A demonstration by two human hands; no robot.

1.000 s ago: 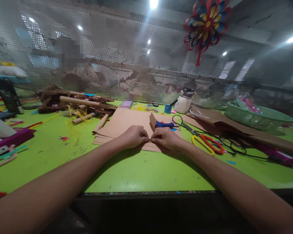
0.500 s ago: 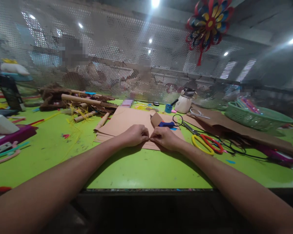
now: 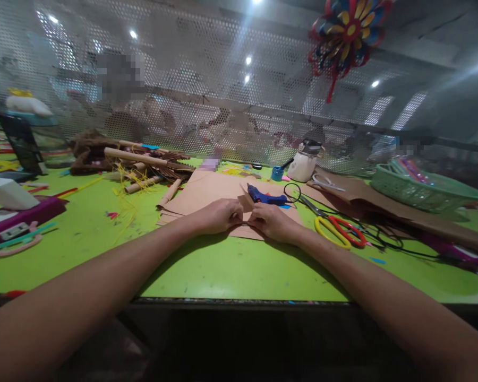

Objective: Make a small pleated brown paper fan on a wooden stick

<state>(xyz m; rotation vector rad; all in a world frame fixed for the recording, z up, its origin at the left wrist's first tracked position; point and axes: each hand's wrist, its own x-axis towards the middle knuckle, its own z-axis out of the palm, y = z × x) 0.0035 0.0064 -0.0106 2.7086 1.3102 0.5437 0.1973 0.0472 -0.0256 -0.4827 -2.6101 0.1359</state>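
My left hand [image 3: 225, 215] and my right hand [image 3: 270, 220] meet above a stack of brown paper sheets [image 3: 207, 187]. Between their pinched fingertips is a small piece of brown paper [image 3: 245, 201], its upper part sticking up behind the fingers. Where exactly each fingertip grips the piece is partly hidden. Just beyond my right hand lies a blue glue gun [image 3: 267, 198] on the sheets, its nozzle toward the left. To the right rest scissors [image 3: 334, 231] with one yellow and one red handle loop.
Paper rolls [image 3: 135, 158] and yellow shreds lie at the left back. Purple power strips [image 3: 27, 218] sit at both sides, with a black cable at right. A white jar [image 3: 304, 165], a blue pot [image 3: 277, 173] and a green basket [image 3: 418, 188] stand behind. A mesh screen [image 3: 207, 106] closes the far side.
The upright part of the small paper piece has tilted and shifted left, showing more of the glue gun. Both hands stay together, still pinching. The camera view has moved slightly.
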